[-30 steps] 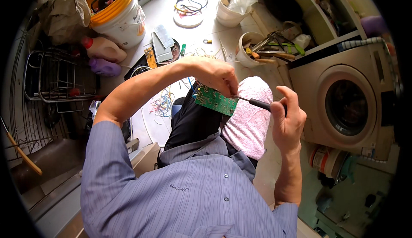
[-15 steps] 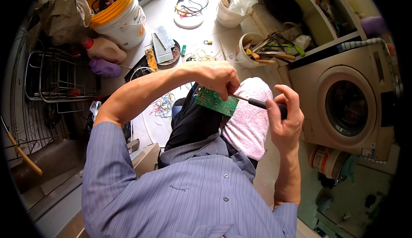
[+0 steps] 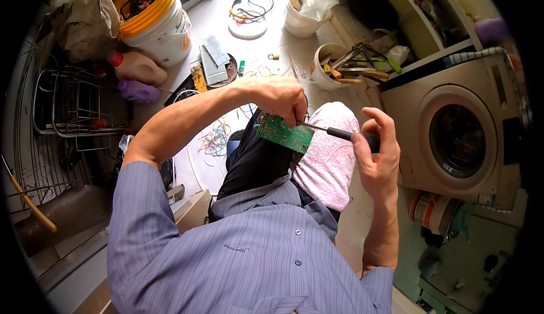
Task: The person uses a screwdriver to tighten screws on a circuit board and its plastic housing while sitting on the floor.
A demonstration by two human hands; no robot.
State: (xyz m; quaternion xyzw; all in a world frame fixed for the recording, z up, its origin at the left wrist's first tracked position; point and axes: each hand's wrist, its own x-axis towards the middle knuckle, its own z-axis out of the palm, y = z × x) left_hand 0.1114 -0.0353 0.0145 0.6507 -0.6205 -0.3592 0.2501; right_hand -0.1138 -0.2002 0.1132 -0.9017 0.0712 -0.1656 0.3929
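Note:
A green circuit board (image 3: 288, 135) lies tilted over my lap, above the dark trouser leg. My left hand (image 3: 281, 97) is closed at its upper edge, its bent fingers gripping the board there. In my right hand (image 3: 379, 158) is a screwdriver (image 3: 340, 133) with a black handle and a thin metal shaft. The shaft points left, and its end reaches the fingertips of my left hand; whether it touches the board is hidden. Under the board's right side, a pink-and-white towel (image 3: 327, 167) covers my other knee.
Loose coloured wires (image 3: 214, 139) lie on the floor at left. Beyond my hands are a grey panel (image 3: 214, 67), a coiled cable (image 3: 258, 8) and a tool-filled bucket (image 3: 327, 67). A washing machine (image 3: 413, 144) stands at right, a wire rack (image 3: 79, 107) at left.
My left hand has shifted slightly left, and its fingers have changed position near the screwdriver's end. The screwdriver and board have moved only a little. My right hand keeps its grip.

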